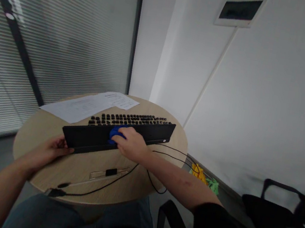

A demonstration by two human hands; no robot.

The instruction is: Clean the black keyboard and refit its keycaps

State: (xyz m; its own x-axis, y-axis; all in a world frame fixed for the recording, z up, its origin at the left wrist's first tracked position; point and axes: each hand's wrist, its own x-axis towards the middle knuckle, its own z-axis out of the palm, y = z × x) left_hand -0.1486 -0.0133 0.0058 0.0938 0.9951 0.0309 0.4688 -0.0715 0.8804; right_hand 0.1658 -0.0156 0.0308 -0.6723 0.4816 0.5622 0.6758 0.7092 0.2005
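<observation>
- Well, from where I stand, the long black panel [89, 138] stands up on its long edge on the round wooden table [33, 128], its broad face turned toward the seated person.
- The left hand [56, 148] pinches the panel's left end low down, thumb in front, other fingers partly hidden behind that edge.
- The right hand [133, 145] bunches a blue cloth [113, 133] in bent fingers and rests it against the panel's face, near the middle.
- Just behind the panel, many black keycaps [103, 116] sit in rows on the tabletop.
- Farther behind the panel and to its left, white papers [83, 106] with print overlap one another.
- Nearer the person than the panel lies a slim tool with a black grip [111, 172].
- Also in front of the panel, a dark cable ends in a plug [56, 192] close to the table's near edge.
- Off to the panel's right, down on the floor, are crumpled yellow material [199, 172] and green material [212, 185].
</observation>
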